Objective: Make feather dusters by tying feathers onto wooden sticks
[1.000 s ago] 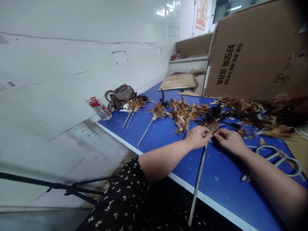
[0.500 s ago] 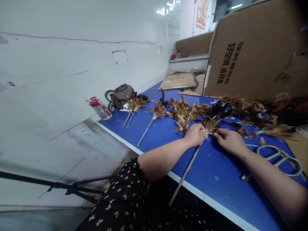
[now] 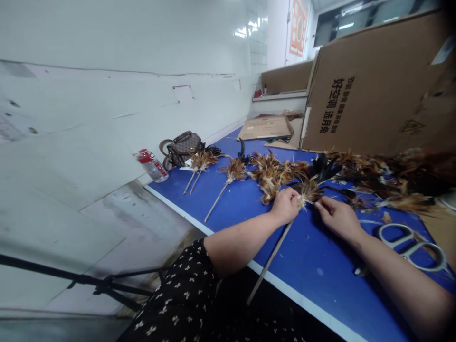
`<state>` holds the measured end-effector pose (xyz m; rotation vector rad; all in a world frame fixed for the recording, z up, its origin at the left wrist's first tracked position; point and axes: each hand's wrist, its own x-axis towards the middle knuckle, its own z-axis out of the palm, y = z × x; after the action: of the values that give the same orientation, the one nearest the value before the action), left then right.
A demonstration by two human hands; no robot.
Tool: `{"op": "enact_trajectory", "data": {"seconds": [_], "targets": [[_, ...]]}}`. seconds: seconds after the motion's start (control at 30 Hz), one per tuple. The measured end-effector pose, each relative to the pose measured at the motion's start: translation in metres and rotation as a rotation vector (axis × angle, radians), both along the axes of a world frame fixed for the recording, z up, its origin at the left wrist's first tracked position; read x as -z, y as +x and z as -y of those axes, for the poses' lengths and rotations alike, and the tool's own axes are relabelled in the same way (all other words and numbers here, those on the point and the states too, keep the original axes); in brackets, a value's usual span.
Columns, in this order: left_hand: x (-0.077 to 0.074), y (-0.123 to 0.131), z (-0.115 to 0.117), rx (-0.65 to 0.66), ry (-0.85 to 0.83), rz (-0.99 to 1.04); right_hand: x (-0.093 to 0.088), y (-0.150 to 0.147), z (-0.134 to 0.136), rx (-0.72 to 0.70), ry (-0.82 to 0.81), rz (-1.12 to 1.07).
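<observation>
My left hand (image 3: 286, 206) is closed around the neck of a feather duster (image 3: 310, 189), where brown and black feathers meet a long thin stick (image 3: 270, 262). The stick slants down past the table's front edge. To the right of the neck, my right hand (image 3: 337, 216) pinches a thin whitish strip (image 3: 310, 203) that runs from the binding. A pair of scissors (image 3: 399, 236) with large pale handles lies beside my right forearm, partly hidden by it. Brown feather bunches (image 3: 272, 172) rest just beyond my left hand.
Another feather duster (image 3: 233, 169) lies left on the blue table (image 3: 242, 202), with two more (image 3: 204, 160) farther along. A bottle (image 3: 153, 167) and handbag (image 3: 183, 147) stand by the wall. Loose feathers (image 3: 377, 175) cover the right back, before a large cardboard box (image 3: 370, 99).
The view has tilted slightly, so most things sit a little lower in it. Both hands keep their hold, with a slightly wider gap along the strip.
</observation>
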<state>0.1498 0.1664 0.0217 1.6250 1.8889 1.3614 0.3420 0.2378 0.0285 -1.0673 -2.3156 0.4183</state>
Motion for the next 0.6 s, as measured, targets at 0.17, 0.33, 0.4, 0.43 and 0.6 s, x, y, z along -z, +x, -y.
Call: {"op": "enact_trajectory", "data": {"seconds": [0.17, 0.33, 0.4, 0.43, 0.6], "targets": [[0.001, 0.005, 0.003, 0.191, -0.15, 0.628, 0.002, -0.001, 0.007, -0.041, 0.014, -0.085], [-0.013, 0.002, 0.013, 0.361, -0.359, 0.795, -0.003, -0.001, 0.01, -0.097, 0.008, -0.133], [-0.018, -0.001, 0.016, 0.418, -0.409, 0.81, -0.009, 0.0, 0.011, -0.104, 0.007, -0.144], [-0.019, -0.002, 0.016, 0.427, -0.416, 0.83, -0.014, 0.001, 0.011, -0.104, 0.009, -0.148], [-0.02, -0.009, 0.015, 0.4, -0.33, 0.906, -0.049, 0.029, -0.001, -0.043, 0.097, -0.16]]}}
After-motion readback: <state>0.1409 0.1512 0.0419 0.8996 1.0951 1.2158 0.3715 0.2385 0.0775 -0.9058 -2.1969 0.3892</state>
